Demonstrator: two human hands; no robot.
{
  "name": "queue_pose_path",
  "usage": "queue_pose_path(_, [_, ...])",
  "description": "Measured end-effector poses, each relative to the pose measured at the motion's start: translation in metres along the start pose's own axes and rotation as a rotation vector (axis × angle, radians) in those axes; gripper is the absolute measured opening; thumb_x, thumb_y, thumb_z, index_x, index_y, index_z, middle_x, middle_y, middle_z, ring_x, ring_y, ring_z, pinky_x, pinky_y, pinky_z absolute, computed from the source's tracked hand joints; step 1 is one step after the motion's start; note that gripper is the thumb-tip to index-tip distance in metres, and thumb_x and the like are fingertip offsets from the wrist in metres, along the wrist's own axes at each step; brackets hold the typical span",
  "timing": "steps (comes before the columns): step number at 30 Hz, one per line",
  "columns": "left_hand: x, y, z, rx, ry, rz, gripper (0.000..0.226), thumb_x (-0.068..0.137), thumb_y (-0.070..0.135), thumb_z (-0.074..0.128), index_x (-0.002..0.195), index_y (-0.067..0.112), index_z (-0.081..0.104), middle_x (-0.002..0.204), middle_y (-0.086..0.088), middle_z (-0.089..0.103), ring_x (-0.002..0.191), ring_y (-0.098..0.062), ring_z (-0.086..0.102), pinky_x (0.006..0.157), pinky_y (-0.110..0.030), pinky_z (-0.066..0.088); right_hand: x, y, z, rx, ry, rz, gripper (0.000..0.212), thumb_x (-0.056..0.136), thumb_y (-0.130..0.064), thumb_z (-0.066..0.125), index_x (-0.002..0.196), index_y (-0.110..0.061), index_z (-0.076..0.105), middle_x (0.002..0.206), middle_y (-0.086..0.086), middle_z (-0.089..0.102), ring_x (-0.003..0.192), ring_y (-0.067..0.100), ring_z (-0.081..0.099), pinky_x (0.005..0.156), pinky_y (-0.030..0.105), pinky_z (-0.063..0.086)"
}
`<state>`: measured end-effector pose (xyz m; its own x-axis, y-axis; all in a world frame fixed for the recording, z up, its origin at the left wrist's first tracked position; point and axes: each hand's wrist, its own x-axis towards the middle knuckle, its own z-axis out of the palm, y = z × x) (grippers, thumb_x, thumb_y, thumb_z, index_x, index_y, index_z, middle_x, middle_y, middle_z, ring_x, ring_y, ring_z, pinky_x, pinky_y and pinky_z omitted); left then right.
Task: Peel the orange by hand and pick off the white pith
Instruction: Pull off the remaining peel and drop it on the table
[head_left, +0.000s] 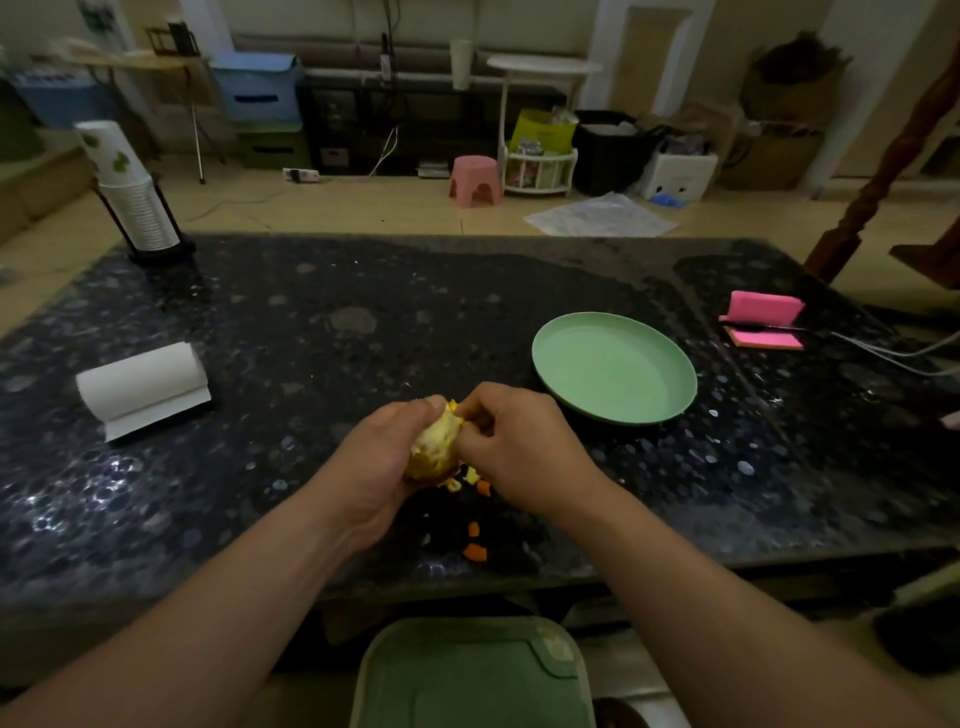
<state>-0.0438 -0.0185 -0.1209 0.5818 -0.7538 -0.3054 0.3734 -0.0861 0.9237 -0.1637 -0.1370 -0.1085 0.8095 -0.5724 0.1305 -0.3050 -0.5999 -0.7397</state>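
Observation:
A mostly peeled orange (435, 441), pale with white pith and a strip of orange peel at its top, sits above the dark speckled table. My left hand (373, 462) grips it from the left and below. My right hand (511, 449) is against its right side, its fingers curled and pinching at the top of the fruit. Small peel scraps (475, 540) lie on the table just below the hands.
An empty green plate (670, 384) sits to the right of the hands. A paper towel roll (140, 387) lies at the left, a stack of paper cups (132, 202) at the far left corner, pink sponges (763, 322) at the right. A green bin (470, 675) stands under the table's near edge.

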Motion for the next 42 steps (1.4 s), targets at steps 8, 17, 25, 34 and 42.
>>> queue_pose_path(8, [0.002,0.002,-0.008,0.003,0.015,-0.014,0.033,0.103,0.030,0.062,0.122,0.003,0.067,0.104,-0.015,0.074,0.090,-0.026,0.071,0.082,-0.045,0.057,0.002,0.000,-0.003,0.080,-0.058,0.039,0.012,0.098,-0.026,0.069,0.107,-0.027,0.076,0.085,-0.009,0.073,0.074,0.004,0.067,0.067,0.025,0.054])
queue_pose_path(17, [0.000,0.007,-0.012,0.166,-0.087,0.042,0.028,0.102,0.029,0.063,0.112,0.004,0.068,0.093,-0.013,0.069,0.081,-0.022,0.065,0.068,-0.033,0.054,-0.003,-0.002,-0.007,-0.149,-0.108,-0.094,0.008,0.100,-0.031,0.067,0.102,-0.023,0.068,0.078,-0.007,0.068,0.071,0.009,0.064,0.067,0.041,0.058])
queue_pose_path(25, [-0.001,0.007,-0.007,0.087,-0.012,0.106,0.026,0.099,0.033,0.068,0.113,0.012,0.069,0.101,-0.010,0.071,0.092,-0.023,0.066,0.078,-0.038,0.053,-0.001,0.002,-0.003,0.247,-0.002,0.085,0.011,0.097,-0.018,0.068,0.099,-0.027,0.075,0.081,0.000,0.077,0.076,0.018,0.076,0.073,0.048,0.065])
queue_pose_path(34, [0.000,0.004,-0.019,0.312,-0.020,0.184,0.046,0.081,0.051,0.072,0.119,0.024,0.068,0.112,-0.009,0.074,0.104,-0.030,0.072,0.088,-0.047,0.060,-0.002,-0.005,-0.002,0.390,-0.210,0.175,0.014,0.102,-0.012,0.065,0.113,-0.015,0.072,0.088,0.007,0.081,0.080,0.020,0.080,0.071,0.042,0.066])
queue_pose_path(42, [-0.001,0.005,-0.020,0.267,-0.067,0.149,0.044,0.084,0.044,0.070,0.118,0.016,0.068,0.105,-0.009,0.074,0.090,-0.019,0.069,0.076,-0.034,0.057,-0.002,-0.006,0.000,0.325,-0.139,0.144,0.012,0.094,-0.003,0.067,0.100,-0.011,0.072,0.071,0.003,0.077,0.060,0.010,0.074,0.051,0.020,0.052])
